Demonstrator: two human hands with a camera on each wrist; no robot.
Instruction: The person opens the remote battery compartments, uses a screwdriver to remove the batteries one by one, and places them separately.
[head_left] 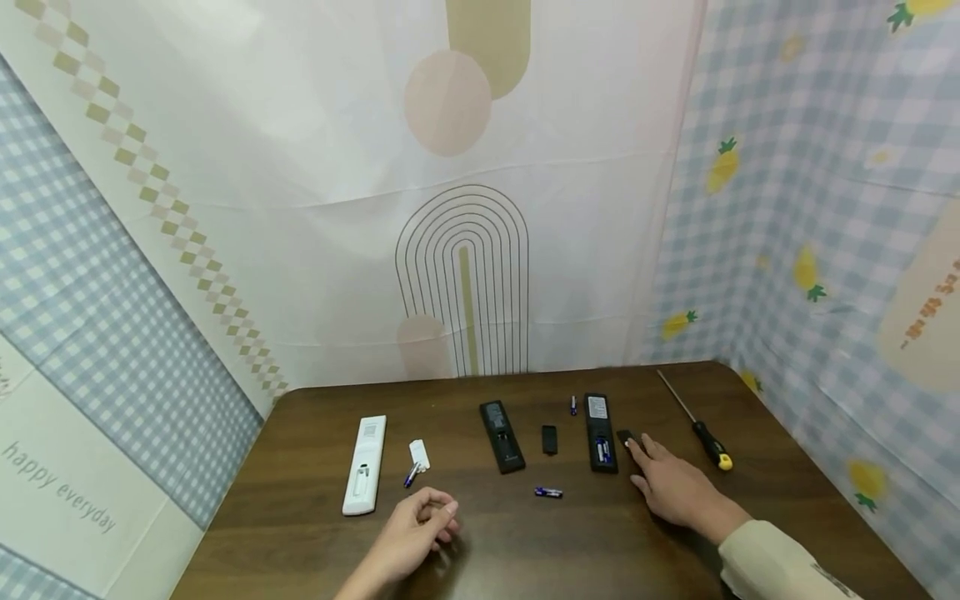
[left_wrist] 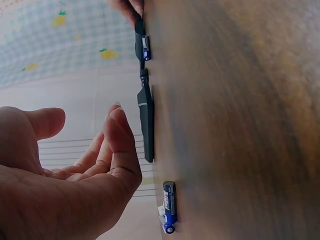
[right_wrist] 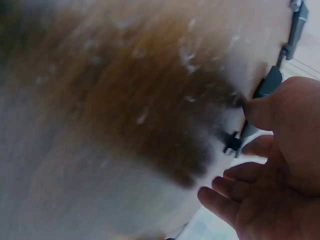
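Observation:
My right hand (head_left: pixel 672 487) reaches over the table with fingers extended, its fingertips touching a small black battery cover (head_left: pixel 625 436); the thumb is apart from it. In the right wrist view the cover's clip end (right_wrist: pixel 233 143) shows beside the fingers. Just left of that cover lies a black remote control (head_left: pixel 597 410), back up, with blue batteries (head_left: pixel 603 451) in its compartment. My left hand (head_left: pixel 417 527) hovers near the table front, loosely curled and holding nothing. Closest to it are a blue battery (head_left: pixel 411 477) and a white battery cover (head_left: pixel 420 453).
A white remote control (head_left: pixel 363 467) lies at left, compartment uncovered. Mid-table are another black remote control (head_left: pixel 501 435), a black cover (head_left: pixel 550 439) and two loose batteries, one in front (head_left: pixel 548 492), one behind (head_left: pixel 573 406). A screwdriver (head_left: pixel 702 435) lies at right. Curtains hang behind.

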